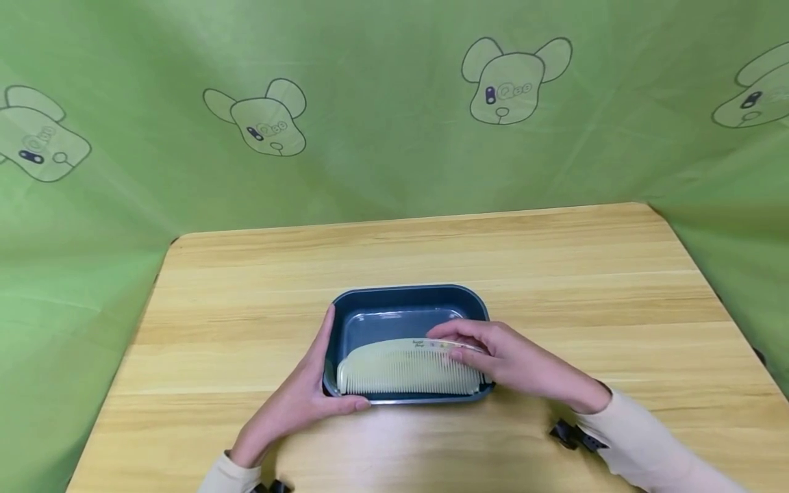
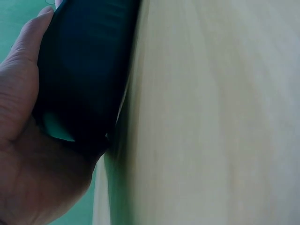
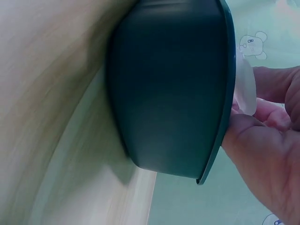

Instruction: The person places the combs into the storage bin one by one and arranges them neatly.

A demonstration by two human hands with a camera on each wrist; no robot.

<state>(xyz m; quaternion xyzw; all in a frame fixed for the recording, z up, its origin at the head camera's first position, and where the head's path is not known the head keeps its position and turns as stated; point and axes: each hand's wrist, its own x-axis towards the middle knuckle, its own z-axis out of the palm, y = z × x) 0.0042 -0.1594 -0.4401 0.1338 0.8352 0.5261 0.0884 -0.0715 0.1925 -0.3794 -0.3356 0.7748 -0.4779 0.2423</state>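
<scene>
A dark blue rectangular plastic box (image 1: 376, 329), without a lid, stands on the table. Along its near side, a pale translucent comb (image 1: 394, 370) with a curved back lies tilted, teeth toward the person. My left hand (image 1: 302, 387) holds the box's near left corner, thumb along the front wall and fingers along the left side. The right hand (image 1: 508, 359) pinches the comb's right end between thumb and fingers. In the right wrist view the comb (image 3: 246, 86) sticks up past the rim. The box hides part of the left fingers in the left wrist view.
The wooden table (image 1: 234, 287) has rounded far corners. Green cloth (image 1: 382, 164) printed with bear heads hangs behind it and at both sides. A black strap piece (image 1: 576, 436) sits at the right wrist.
</scene>
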